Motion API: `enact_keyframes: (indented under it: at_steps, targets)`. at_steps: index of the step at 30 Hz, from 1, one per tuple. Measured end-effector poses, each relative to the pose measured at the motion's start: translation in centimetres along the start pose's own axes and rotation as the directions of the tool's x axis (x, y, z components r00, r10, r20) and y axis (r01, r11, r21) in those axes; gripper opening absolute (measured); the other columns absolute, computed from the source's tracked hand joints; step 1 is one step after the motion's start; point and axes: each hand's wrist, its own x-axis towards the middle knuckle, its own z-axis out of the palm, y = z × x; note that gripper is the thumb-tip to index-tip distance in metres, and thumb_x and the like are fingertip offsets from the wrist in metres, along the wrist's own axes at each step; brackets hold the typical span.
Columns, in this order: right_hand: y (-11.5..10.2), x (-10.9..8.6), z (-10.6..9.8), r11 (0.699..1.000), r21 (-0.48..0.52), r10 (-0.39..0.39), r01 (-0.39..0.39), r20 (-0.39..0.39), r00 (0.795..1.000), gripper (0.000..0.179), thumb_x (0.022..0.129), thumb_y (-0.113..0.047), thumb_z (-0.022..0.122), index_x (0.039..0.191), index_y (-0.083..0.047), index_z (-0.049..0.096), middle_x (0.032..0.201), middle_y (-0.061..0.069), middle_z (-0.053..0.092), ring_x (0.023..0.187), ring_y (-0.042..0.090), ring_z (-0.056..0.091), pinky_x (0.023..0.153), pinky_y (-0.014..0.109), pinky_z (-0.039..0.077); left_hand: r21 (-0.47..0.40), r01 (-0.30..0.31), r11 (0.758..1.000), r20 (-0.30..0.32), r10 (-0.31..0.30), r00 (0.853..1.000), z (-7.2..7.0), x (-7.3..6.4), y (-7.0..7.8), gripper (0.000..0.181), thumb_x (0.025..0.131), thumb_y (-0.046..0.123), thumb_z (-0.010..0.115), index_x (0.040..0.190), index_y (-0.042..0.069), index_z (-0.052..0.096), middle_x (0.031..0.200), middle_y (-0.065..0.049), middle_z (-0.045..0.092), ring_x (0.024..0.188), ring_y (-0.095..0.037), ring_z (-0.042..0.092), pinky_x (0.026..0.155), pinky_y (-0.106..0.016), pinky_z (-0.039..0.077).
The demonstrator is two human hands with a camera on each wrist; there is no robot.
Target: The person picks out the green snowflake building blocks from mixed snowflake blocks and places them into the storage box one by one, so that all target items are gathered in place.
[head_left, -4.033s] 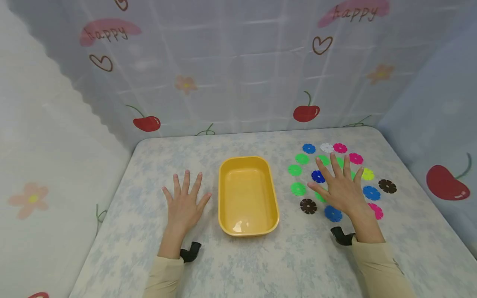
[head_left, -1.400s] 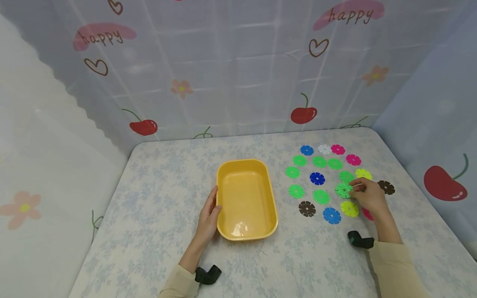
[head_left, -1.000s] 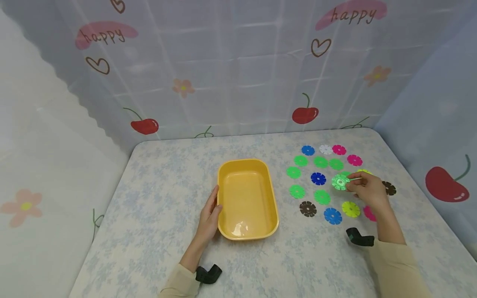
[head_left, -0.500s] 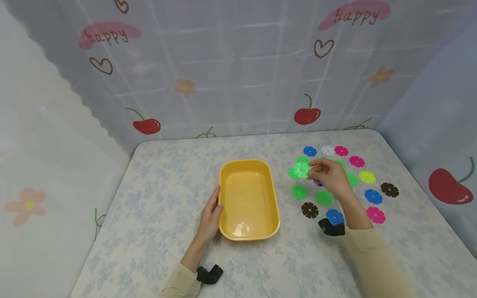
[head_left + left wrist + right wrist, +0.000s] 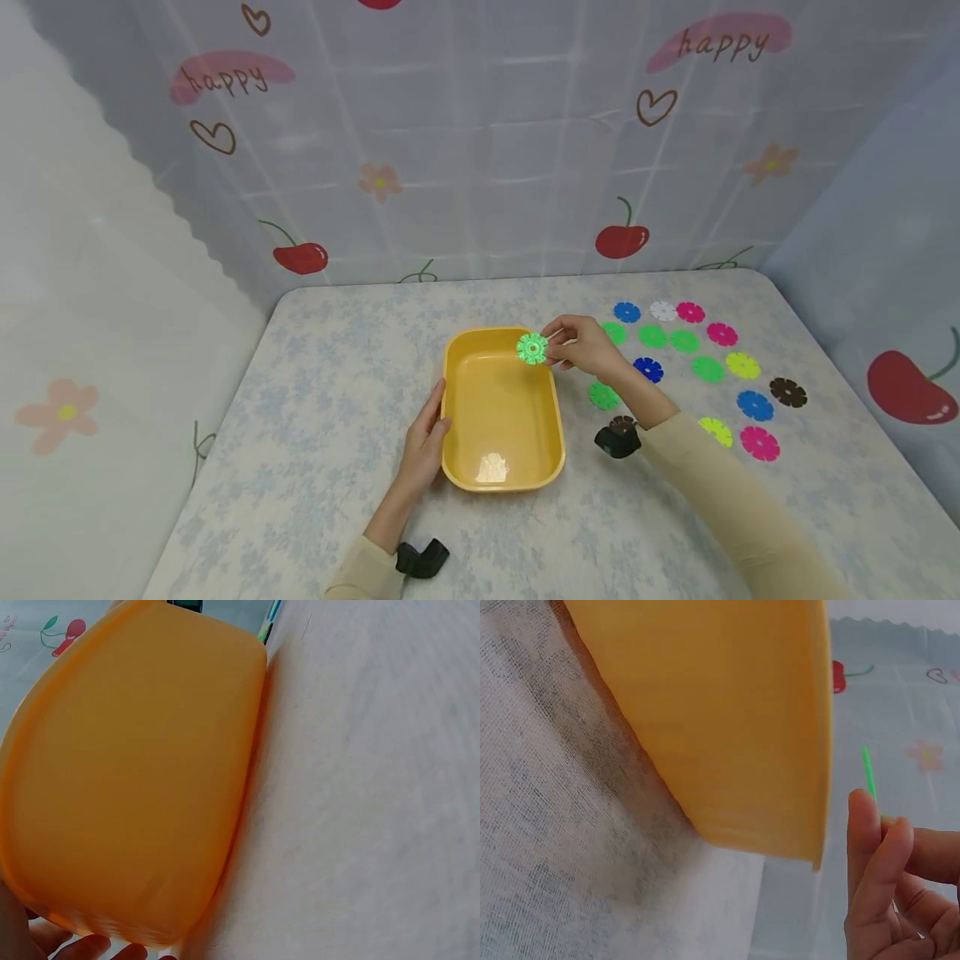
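In the head view my right hand (image 5: 591, 346) pinches a green snowflake disc (image 5: 531, 349) by its edge. The notched disc overlaps the far right corner of a yellow plastic tray (image 5: 498, 425). Edge-on, the same green disc (image 5: 868, 771) shows as a thin strip in the right wrist view, higher than the tray rim (image 5: 822, 750). My left hand (image 5: 422, 446) holds the tray's left side, thumb at the rim and the other fingers along the outer wall. Those fingers (image 5: 82, 946) appear beyond the tray (image 5: 135, 780) in the left wrist view.
Several snowflake discs lie spread on the right of the table, among them a pink disc (image 5: 761, 443), a brown disc (image 5: 788, 392) and a white disc (image 5: 663, 311). My right forearm covers some of them. A printed curtain (image 5: 480, 167) hangs behind the table.
The left hand has gone from flat on the table to holding the tray. My right hand has picked up a green disc from the spread and carried it left over the tray.
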Motion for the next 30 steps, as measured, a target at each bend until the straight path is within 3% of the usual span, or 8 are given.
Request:
enact_keyframes:
  at_steps: [3, 6, 10, 14, 19, 23, 30]
  targets:
    - [-0.3, 0.6, 1.2, 1.0, 0.0, -0.006, 0.006, 0.016, 1.0, 0.024, 0.092, -0.002, 0.063, 0.116, 0.003, 0.061, 0.093, 0.018, 0.062, 0.081, 0.028, 0.073, 0.07, 0.037, 0.061, 0.009, -0.002, 1.0, -0.003, 0.002, 1.0, 0.0, 0.0, 0.0, 0.054, 0.106, 0.012, 0.039, 0.157, 0.017, 0.022, 0.164, -0.003, 0.018, 0.151, -0.021, 0.015, 0.111, -0.01, 0.021]
    - [-0.7, 1.1, 2.1, 0.999, -0.013, -0.046, 0.046, 0.033, 0.998, 0.024, 0.092, 0.001, 0.062, 0.115, 0.005, 0.06, 0.091, 0.018, 0.061, 0.082, 0.033, 0.072, 0.068, 0.034, 0.061, 0.017, -0.006, 1.0, -0.007, 0.006, 1.0, 0.0, 0.1, 0.0, 0.054, 0.106, 0.011, 0.039, 0.157, 0.017, 0.022, 0.164, -0.003, 0.018, 0.151, -0.022, 0.015, 0.113, -0.012, 0.02]
    - [-1.1, 1.8, 3.3, 0.993, -0.038, -0.109, 0.112, 0.074, 0.991, 0.022, 0.091, 0.004, 0.061, 0.113, 0.007, 0.06, 0.09, 0.02, 0.062, 0.083, 0.04, 0.07, 0.071, 0.043, 0.06, 0.028, -0.005, 1.0, -0.007, 0.006, 1.0, 0.1, 0.3, 0.3, 0.055, 0.105, 0.009, 0.038, 0.157, 0.016, 0.021, 0.164, -0.003, 0.018, 0.151, -0.022, 0.014, 0.118, -0.025, 0.02]
    - [-1.0, 2.6, 4.7, 0.974, -0.144, -0.162, 0.175, 0.096, 0.982, 0.019, 0.09, 0.002, 0.062, 0.11, 0.005, 0.062, 0.089, 0.016, 0.065, 0.075, 0.029, 0.07, 0.069, 0.036, 0.06, 0.035, 0.006, 0.999, -0.005, -0.005, 1.0, 0.1, 0.5, 0.4, 0.056, 0.105, 0.008, 0.037, 0.158, 0.017, 0.02, 0.164, -0.002, 0.017, 0.151, -0.021, 0.014, 0.119, -0.036, 0.018]
    - [-0.6, 3.2, 6.2, 0.945, -0.232, -0.206, 0.23, 0.123, 0.971, 0.018, 0.091, 0.0, 0.062, 0.109, 0.003, 0.063, 0.089, 0.014, 0.066, 0.073, 0.02, 0.067, 0.066, 0.026, 0.058, 0.048, 0.013, 0.999, -0.009, -0.013, 1.0, 0.0, 0.3, 0.3, 0.056, 0.105, 0.008, 0.037, 0.158, 0.018, 0.019, 0.164, -0.003, 0.017, 0.151, -0.022, 0.015, 0.117, -0.024, 0.019]
    - [-0.3, 3.6, 7.0, 0.957, -0.204, -0.18, 0.207, 0.144, 0.973, 0.018, 0.092, 0.0, 0.062, 0.109, 0.003, 0.063, 0.089, 0.014, 0.065, 0.077, 0.025, 0.069, 0.069, 0.027, 0.058, 0.062, 0.016, 0.998, -0.011, -0.015, 1.0, 0.1, 0.0, 0.0, 0.056, 0.105, 0.008, 0.037, 0.158, 0.017, 0.019, 0.164, -0.003, 0.018, 0.15, -0.022, 0.016, 0.112, -0.012, 0.019]
    - [0.5, 4.3, 8.0, 0.974, -0.173, -0.125, 0.147, 0.131, 0.983, 0.015, 0.091, 0.0, 0.063, 0.106, 0.003, 0.064, 0.082, 0.012, 0.064, 0.072, 0.024, 0.068, 0.064, 0.027, 0.057, 0.058, 0.011, 0.998, -0.006, -0.011, 1.0, 0.3, 0.0, 0.0, 0.056, 0.105, 0.007, 0.036, 0.158, 0.019, 0.019, 0.163, -0.001, 0.019, 0.15, -0.019, 0.016, 0.11, -0.007, 0.018]
